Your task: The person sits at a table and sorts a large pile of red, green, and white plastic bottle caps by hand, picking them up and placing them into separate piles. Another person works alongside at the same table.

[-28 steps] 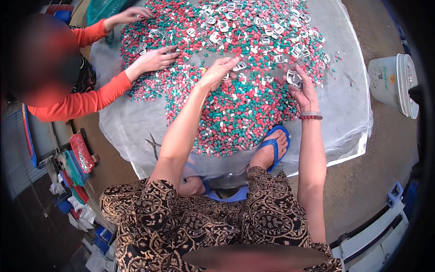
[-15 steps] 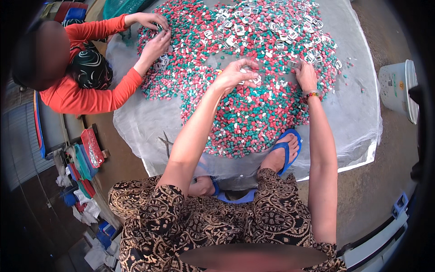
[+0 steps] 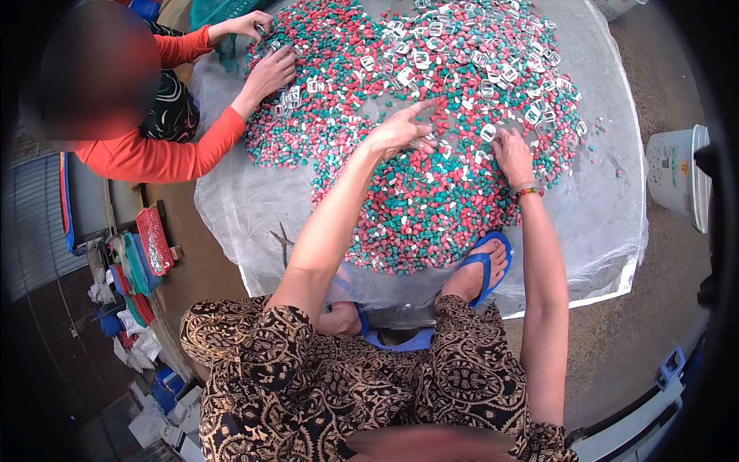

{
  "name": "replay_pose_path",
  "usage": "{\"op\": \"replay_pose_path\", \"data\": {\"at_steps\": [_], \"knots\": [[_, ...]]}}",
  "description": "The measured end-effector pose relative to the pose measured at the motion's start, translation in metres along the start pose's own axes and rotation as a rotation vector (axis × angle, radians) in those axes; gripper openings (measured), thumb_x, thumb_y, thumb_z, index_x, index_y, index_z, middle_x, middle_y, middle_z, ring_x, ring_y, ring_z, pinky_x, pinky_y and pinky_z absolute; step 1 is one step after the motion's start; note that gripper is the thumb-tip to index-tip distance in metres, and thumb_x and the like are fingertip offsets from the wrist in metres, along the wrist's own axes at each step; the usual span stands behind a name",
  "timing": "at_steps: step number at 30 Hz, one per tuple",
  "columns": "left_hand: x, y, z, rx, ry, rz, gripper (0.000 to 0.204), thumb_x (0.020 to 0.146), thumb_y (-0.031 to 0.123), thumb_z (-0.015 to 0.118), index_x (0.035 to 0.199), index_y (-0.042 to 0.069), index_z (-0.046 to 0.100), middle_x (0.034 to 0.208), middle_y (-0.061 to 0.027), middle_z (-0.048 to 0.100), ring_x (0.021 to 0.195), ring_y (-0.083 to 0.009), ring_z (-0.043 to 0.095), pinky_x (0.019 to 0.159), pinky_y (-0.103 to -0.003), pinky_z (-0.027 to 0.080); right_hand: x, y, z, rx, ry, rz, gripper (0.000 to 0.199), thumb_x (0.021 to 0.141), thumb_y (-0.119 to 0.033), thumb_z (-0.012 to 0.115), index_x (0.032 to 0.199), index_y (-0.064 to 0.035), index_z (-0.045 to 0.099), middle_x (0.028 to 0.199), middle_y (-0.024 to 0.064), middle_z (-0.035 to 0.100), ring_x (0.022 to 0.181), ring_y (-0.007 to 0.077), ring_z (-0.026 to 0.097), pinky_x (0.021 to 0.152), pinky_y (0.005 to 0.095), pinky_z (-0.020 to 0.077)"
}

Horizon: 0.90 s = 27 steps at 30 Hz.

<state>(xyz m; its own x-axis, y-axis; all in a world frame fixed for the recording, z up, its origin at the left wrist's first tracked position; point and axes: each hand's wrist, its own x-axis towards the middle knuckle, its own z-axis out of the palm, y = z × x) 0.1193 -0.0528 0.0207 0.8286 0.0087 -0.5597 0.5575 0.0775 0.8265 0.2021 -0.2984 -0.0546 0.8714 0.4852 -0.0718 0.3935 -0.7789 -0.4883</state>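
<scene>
A broad heap of small red, green and white plastic pieces (image 3: 431, 200) covers the sheet in front of me, with clear frame-shaped plastic pieces (image 3: 421, 60) scattered over its far side. Above the middle of the heap is my left hand (image 3: 400, 135), index finger stretched out and fingers apart. Something pale shows beneath its lower fingers, too small to name. My right hand (image 3: 514, 160), with a beaded bracelet at the wrist, is closed at the heap's right side. A clear frame-shaped piece (image 3: 488, 132) sits at its fingertips, apparently pinched there.
A co-worker in orange sleeves (image 3: 185, 158) handles pieces at the heap's left side. The whitish sheet (image 3: 600, 200) extends around the heap. A white bucket (image 3: 673, 173) stands at right; a red basket (image 3: 155, 240) is at left. Metal pliers-like handles (image 3: 283, 242) lie near my left forearm.
My right hand has drawn slightly nearer with the clear piece at its fingertips. My left index finger has straightened, and white pieces seen at that hand no longer show. The co-worker's hands have spread apart.
</scene>
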Motion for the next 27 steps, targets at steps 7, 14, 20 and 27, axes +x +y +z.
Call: {"op": "replay_pose_path", "data": {"at_steps": [7,14,20,27], "knots": [[0.053,0.006,-0.055,0.123,0.374,0.170,0.028,0.086,0.006,0.041,0.099,-0.005,0.063,0.079,-0.0094,0.062,0.060,-0.0118,0.055,0.058,-0.027,0.048,-0.004,-0.024,-0.021,1.344,-0.042,0.406,0.025,0.085,-0.024,0.067,0.098,-0.0033,0.062,0.068,-0.0009,0.058,0.052,0.0037,0.050,0.037,0.0179,0.0315],[0.100,-0.026,-0.068,0.928,0.674,0.307,0.027,0.077,0.021,0.069,0.091,-0.002,0.063,0.089,-0.0207,0.065,0.086,-0.0344,0.063,0.079,-0.042,0.048,0.009,-0.007,-0.022,0.616,0.002,0.312,0.039,0.079,-0.019,0.069,0.114,-0.0025,0.060,0.068,0.0077,0.063,0.062,0.0173,0.062,0.055,0.0330,0.0479],[0.064,-0.040,-0.036,0.895,0.282,0.277,0.022,0.078,0.014,0.067,0.090,-0.004,0.060,0.083,-0.0204,0.063,0.079,-0.0304,0.064,0.070,-0.040,0.049,0.002,-0.016,0.013,0.224,0.018,0.054,0.019,0.075,-0.007,0.067,0.089,-0.0007,0.055,0.087,0.0208,0.061,0.084,0.0392,0.059,0.072,0.0457,0.0464],[-0.029,-0.021,-0.040,-0.425,-0.012,0.155,0.023,0.085,0.017,0.063,0.100,0.001,0.058,0.094,-0.0074,0.058,0.072,-0.0094,0.051,0.052,-0.018,0.037,-0.014,-0.016,0.009,0.275,0.008,0.039,0.029,0.073,-0.009,0.070,0.095,-0.0005,0.054,0.086,0.0214,0.060,0.084,0.0399,0.058,0.073,0.0448,0.0457]]}}
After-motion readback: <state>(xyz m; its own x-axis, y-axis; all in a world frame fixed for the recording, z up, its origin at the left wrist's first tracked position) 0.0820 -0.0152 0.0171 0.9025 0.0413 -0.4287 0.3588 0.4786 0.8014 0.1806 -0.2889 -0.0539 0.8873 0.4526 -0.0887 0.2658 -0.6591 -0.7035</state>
